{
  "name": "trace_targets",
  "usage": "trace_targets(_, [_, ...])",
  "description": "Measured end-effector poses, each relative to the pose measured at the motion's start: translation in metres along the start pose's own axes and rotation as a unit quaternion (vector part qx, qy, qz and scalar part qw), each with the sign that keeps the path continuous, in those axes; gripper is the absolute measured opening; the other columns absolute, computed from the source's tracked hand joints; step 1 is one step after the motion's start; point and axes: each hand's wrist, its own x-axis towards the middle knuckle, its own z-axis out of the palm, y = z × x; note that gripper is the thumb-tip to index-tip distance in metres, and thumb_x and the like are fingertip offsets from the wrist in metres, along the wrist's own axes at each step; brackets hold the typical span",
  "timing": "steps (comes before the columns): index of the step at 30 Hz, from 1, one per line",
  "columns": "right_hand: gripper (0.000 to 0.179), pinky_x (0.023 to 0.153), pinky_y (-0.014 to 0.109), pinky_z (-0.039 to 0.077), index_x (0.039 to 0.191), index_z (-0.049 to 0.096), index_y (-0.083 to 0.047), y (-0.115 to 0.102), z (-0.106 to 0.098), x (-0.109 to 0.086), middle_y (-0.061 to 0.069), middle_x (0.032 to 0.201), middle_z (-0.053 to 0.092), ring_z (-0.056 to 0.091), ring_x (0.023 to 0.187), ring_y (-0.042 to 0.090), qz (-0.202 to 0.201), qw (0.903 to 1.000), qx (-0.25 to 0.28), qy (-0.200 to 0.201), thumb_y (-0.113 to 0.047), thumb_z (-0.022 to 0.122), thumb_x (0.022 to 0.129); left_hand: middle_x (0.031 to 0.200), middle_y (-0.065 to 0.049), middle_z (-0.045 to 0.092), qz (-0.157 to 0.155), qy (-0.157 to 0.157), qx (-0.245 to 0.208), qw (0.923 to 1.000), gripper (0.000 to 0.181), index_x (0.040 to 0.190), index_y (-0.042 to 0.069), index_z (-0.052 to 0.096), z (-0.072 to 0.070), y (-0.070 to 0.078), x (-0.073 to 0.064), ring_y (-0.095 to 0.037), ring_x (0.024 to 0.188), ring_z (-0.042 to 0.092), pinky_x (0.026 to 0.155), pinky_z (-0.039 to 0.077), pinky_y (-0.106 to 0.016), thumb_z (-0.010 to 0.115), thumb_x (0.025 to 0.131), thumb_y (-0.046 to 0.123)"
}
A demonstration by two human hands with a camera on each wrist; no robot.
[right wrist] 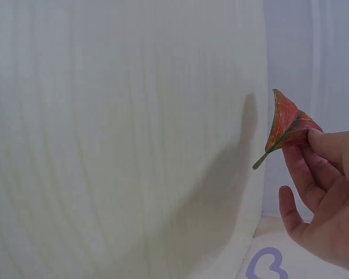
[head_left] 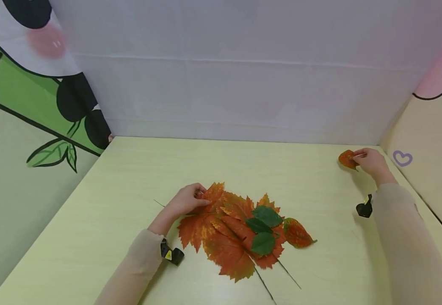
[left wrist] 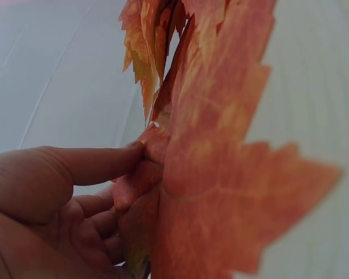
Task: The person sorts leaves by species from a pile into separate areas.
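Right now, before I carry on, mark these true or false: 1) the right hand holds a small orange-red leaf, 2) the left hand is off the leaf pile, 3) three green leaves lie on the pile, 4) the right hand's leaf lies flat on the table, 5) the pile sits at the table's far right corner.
1) True: the right hand pinches a small orange-red leaf.
2) False: the left hand grips an orange maple leaf at the leaf pile's left edge.
3) True: three green leaves lie on top of it.
4) False: the right wrist view shows that leaf held up clear of the table.
5) False: the pile lies near the table's middle; only the right hand's leaf is at the far right.
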Motion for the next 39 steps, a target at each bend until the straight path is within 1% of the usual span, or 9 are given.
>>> trace_targets(2, [0.035, 0.069, 0.033, 0.039, 0.114, 0.046, 0.015, 0.001, -0.002, 0.002, 0.034, 0.106, 0.054, 0.05, 0.097, 0.043, -0.001, 1.0, -0.001, 0.005, -0.014, 0.042, 0.094, 0.097, -0.01, 0.057, -0.001, 0.001, 0.001, 1.0, 0.03, 0.109, 0.003, 0.056, 0.0, 0.0, -0.001, -0.021, 0.083, 0.051, 0.073, 0.043, -0.035, 0.065, 0.084, 0.017])
trace_targets(4, [0.034, 0.069, 0.033, 0.039, 0.112, 0.047, 0.015, 0.002, -0.003, 0.004, 0.034, 0.103, 0.056, 0.05, 0.096, 0.042, 0.0, 1.0, 0.0, 0.008, -0.012, 0.041, 0.094, 0.097, -0.01, 0.057, -0.003, 0.002, 0.002, 1.0, 0.03, 0.109, 0.003, 0.056, 0.0, 0.001, -0.002, -0.021, 0.083, 0.051, 0.073, 0.043, -0.035, 0.065, 0.084, 0.017])
trace_targets(8, [0.034, 0.071, 0.037, 0.04, 0.113, 0.046, 0.016, 0.006, -0.005, 0.006, 0.035, 0.104, 0.053, 0.048, 0.095, 0.041, 0.008, 0.9999, 0.007, 0.004, -0.011, 0.04, 0.093, 0.096, -0.01, 0.056, -0.003, 0.004, -0.003, 1.0, 0.03, 0.109, 0.003, 0.056, -0.001, 0.001, -0.002, -0.022, 0.082, 0.05, 0.073, 0.043, -0.035, 0.065, 0.083, 0.017])
trace_targets(14, [0.035, 0.065, 0.029, 0.039, 0.112, 0.048, 0.016, 0.017, -0.002, 0.004, 0.036, 0.106, 0.051, 0.048, 0.093, 0.041, 0.014, 0.9998, -0.01, 0.007, -0.01, 0.04, 0.091, 0.096, -0.01, 0.056, -0.003, -0.002, -0.006, 1.0, 0.03, 0.108, 0.004, 0.056, 0.002, -0.002, -0.002, -0.021, 0.081, 0.049, 0.073, 0.042, -0.035, 0.065, 0.083, 0.017])
trace_targets(16, [0.035, 0.064, 0.029, 0.039, 0.112, 0.049, 0.015, 0.02, -0.001, 0.003, 0.036, 0.107, 0.051, 0.048, 0.093, 0.041, 0.013, 0.9998, -0.014, 0.007, -0.01, 0.04, 0.09, 0.097, -0.009, 0.056, -0.005, -0.002, -0.005, 1.0, 0.03, 0.108, 0.004, 0.056, 0.003, -0.004, -0.001, -0.021, 0.082, 0.05, 0.073, 0.042, -0.035, 0.066, 0.083, 0.017])
trace_targets(23, [0.034, 0.074, 0.044, 0.04, 0.111, 0.05, 0.014, 0.023, 0.0, 0.004, 0.035, 0.106, 0.052, 0.049, 0.095, 0.045, 0.009, 0.9996, -0.02, 0.016, -0.012, 0.041, 0.092, 0.096, -0.009, 0.056, -0.003, -0.001, -0.006, 1.0, 0.029, 0.107, 0.005, 0.057, 0.002, -0.005, 0.001, -0.02, 0.081, 0.049, 0.071, 0.043, -0.034, 0.066, 0.083, 0.018])
trace_targets(31, [0.038, 0.076, 0.05, 0.04, 0.117, 0.045, 0.012, 0.016, -0.007, -0.007, 0.036, 0.111, 0.049, 0.047, 0.097, 0.046, 0.019, 0.9992, -0.035, 0.004, -0.017, 0.041, 0.093, 0.094, -0.009, 0.056, -0.006, -0.006, -0.003, 1.0, 0.028, 0.106, 0.005, 0.057, 0.0, -0.002, 0.002, -0.02, 0.079, 0.048, 0.07, 0.042, -0.033, 0.066, 0.083, 0.019])
trace_targets(37, [0.038, 0.08, 0.054, 0.037, 0.115, 0.046, 0.011, 0.006, -0.012, -0.015, 0.035, 0.111, 0.047, 0.045, 0.099, 0.048, -0.011, 0.9979, -0.063, 0.011, -0.019, 0.041, 0.093, 0.097, -0.009, 0.057, -0.008, -0.004, 0.002, 1.0, 0.028, 0.106, 0.006, 0.057, 0.001, -0.002, 0.002, -0.021, 0.081, 0.05, 0.073, 0.043, -0.034, 0.066, 0.083, 0.019])
trace_targets(39, [0.039, 0.079, 0.053, 0.037, 0.114, 0.046, 0.01, 0.001, -0.009, -0.018, 0.034, 0.112, 0.047, 0.046, 0.098, 0.046, -0.023, 0.9975, -0.067, -0.001, -0.022, 0.041, 0.094, 0.096, -0.009, 0.057, -0.008, -0.005, 0.005, 0.9999, 0.028, 0.106, 0.006, 0.058, 0.001, -0.002, 0.002, -0.021, 0.081, 0.049, 0.072, 0.043, -0.034, 0.066, 0.083, 0.019])
